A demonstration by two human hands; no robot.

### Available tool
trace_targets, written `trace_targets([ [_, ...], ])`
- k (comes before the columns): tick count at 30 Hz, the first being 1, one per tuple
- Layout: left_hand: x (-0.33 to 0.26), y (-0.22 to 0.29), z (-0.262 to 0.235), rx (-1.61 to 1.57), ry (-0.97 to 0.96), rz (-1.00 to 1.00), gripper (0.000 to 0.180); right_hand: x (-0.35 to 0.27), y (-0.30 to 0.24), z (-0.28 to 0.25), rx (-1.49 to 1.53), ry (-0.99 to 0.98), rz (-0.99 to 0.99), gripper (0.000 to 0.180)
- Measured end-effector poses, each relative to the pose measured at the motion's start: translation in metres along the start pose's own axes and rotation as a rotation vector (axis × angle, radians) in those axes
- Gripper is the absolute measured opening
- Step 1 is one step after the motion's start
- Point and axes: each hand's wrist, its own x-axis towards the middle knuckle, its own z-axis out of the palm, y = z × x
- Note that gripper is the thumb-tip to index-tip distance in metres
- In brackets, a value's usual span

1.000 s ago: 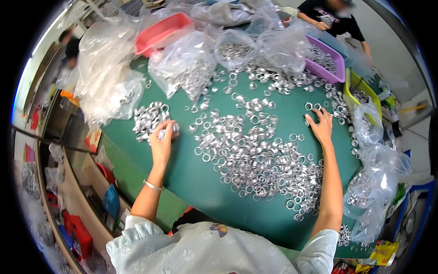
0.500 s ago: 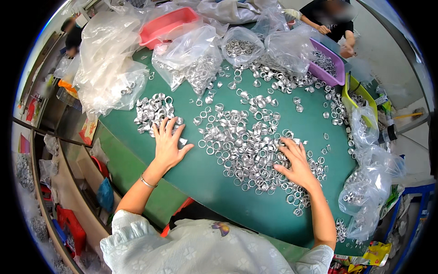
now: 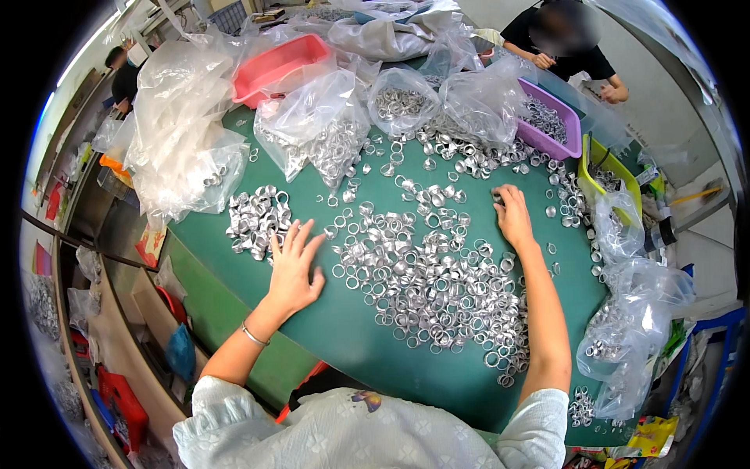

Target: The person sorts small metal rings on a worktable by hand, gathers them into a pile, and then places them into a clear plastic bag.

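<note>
Where the green desk point(image 3: 351, 336) fills the middle of the view, silver rings point(image 3: 422, 273) lie spread across it in a broad heap, with a smaller pile point(image 3: 254, 219) off to the left. Shelves point(image 3: 101, 313) with bags and red boxes run along the desk's left side, and another person point(image 3: 558, 39) sits at the far right corner. Bent edges and a dark rim cut off the room's corners, and what lies inside the farthest bags is too crumpled to make out.

Clear bags point(image 3: 320, 125) at the far side hold more rings; a pink tray point(image 3: 277, 62) stands behind them, its contents hidden. A purple tray point(image 3: 551, 125) holds rings, and a yellow tray point(image 3: 605, 168) sits just beside it. More bags point(image 3: 633, 328) hang off the right edge.

Left hand point(image 3: 295, 266) rests flat between pile and heap, its grip wide, fingers spread, holding nothing. Right hand point(image 3: 514, 215) reaches to the heap's far edge, fingers curled on rings; whether its grip holds one, I cannot tell.
</note>
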Motion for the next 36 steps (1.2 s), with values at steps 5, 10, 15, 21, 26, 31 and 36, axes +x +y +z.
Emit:
trace_targets([
  [5,-0.003,-0.032,0.025,0.196,0.086,-0.004,0.021,-0.029,-0.004,-0.009,0.325,0.157,0.095,0.021],
  [10,0.016,0.005,0.007,0.121,0.042,-0.033,0.034,-0.05,-0.04,-0.057,1.752,0.074,0.774,0.031],
  [15,0.103,0.05,0.029,-0.382,0.004,0.222,0.035,-0.018,-0.048,-0.043,1.135,-0.294,0.662,0.034],
  [21,0.203,0.086,0.109,-0.405,-0.085,0.337,0.035,0.036,-0.079,0.01,-0.064,-0.2,0.139,0.039],
  [26,0.216,0.091,0.131,-0.336,-0.294,0.328,0.027,0.028,-0.057,-0.007,0.838,-0.075,0.464,0.021],
  [31,0.198,0.096,0.13,-0.168,-0.132,0.461,0.021,-0.013,-0.032,-0.057,2.07,-0.043,0.856,0.023],
  [36,0.19,0.09,0.13,-0.103,-0.093,0.438,0.015,-0.038,0.018,-0.071,1.242,0.078,0.909,0.027],
])
